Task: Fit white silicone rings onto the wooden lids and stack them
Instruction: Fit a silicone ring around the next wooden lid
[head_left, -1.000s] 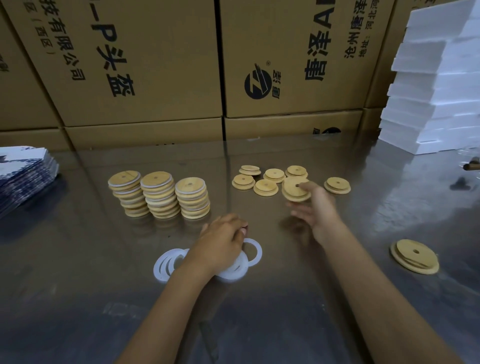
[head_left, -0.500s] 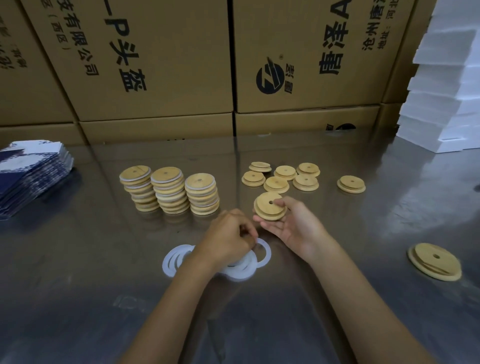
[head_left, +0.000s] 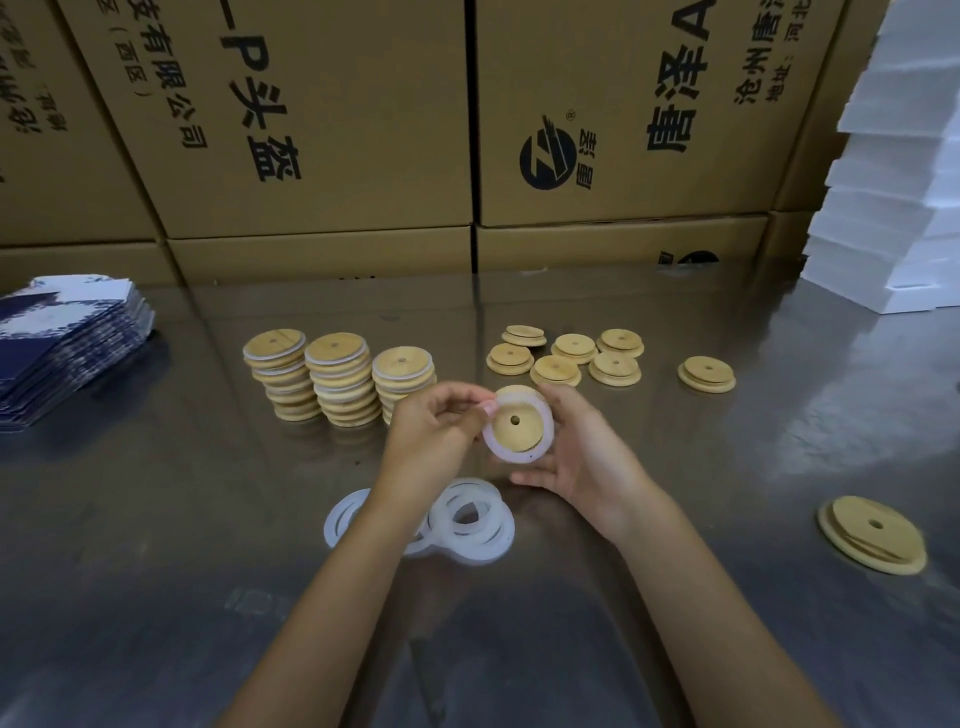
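Midway, left hand (head_left: 434, 426) pinches a ring (head_left: 517, 452) onto the lid (head_left: 517, 423) gripped by right hand (head_left: 582, 452); uneven stretching could pop it off.

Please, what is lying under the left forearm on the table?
Under the left hand and its forearm lies a pile of loose white silicone rings on the table. The arm covers the pile's middle, so the number of rings cannot be counted.

Brown cardboard boxes (head_left: 322, 119) printed with black characters stand behind the steel table (head_left: 156, 545), blue-printed sheets (head_left: 62, 343) stacked leftward, white foam slabs (head_left: 898, 208) rightward.
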